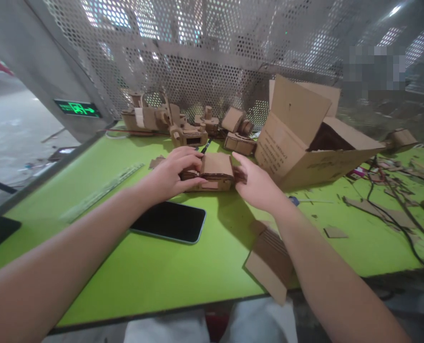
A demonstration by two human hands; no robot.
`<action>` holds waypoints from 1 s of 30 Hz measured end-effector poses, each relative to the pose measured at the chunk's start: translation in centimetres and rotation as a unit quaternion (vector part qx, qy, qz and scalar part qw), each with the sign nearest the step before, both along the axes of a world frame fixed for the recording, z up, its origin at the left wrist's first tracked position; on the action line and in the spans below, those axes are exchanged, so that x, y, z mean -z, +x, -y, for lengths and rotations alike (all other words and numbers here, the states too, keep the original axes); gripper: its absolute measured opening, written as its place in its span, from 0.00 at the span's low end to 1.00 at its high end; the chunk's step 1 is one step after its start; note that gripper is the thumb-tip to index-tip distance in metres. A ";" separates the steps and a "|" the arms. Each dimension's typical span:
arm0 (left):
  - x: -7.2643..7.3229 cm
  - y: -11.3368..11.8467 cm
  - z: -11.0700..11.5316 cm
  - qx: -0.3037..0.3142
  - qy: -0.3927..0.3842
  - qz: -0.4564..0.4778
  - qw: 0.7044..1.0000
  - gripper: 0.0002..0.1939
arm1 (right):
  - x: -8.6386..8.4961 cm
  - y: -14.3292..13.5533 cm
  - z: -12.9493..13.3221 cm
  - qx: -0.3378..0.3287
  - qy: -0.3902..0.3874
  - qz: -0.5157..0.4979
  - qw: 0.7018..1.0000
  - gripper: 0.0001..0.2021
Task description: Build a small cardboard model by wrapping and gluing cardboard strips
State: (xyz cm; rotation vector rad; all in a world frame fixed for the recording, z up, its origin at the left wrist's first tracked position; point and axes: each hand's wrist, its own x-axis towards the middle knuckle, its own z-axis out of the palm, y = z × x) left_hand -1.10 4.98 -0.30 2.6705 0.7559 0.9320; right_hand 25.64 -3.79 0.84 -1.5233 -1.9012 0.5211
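A small brown cardboard model (217, 166) with a flat, raised top sits on the green table between my hands. My left hand (178, 174) is closed round its left end, thumb along the front and fingers over the top. At the opposite end, my right hand (253, 181) grips the side with bent fingers, the index finger stretched along the upper edge. Those right fingertips are partly hidden. A black-screened phone (170, 221) lies just in front of my left hand. Behind the model, a dark pen-like tool (206, 146) rests on the table.
Several cardboard models (190, 136) stand along the perforated metal wall (197, 62). An open cardboard box (286, 147) is at right. Corrugated pieces (271, 262) overhang the front edge. A clear ruler (108, 190) lies left; a blue-handled screwdriver (294, 201), scraps and a black cable (394, 219) lie right.
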 end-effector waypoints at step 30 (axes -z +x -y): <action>0.1 -0.6 -0.3 0.018 0.036 -0.055 0.998 0.23 | -2.4 -0.7 0.8 0.106 -0.029 0.062 0.992 0.42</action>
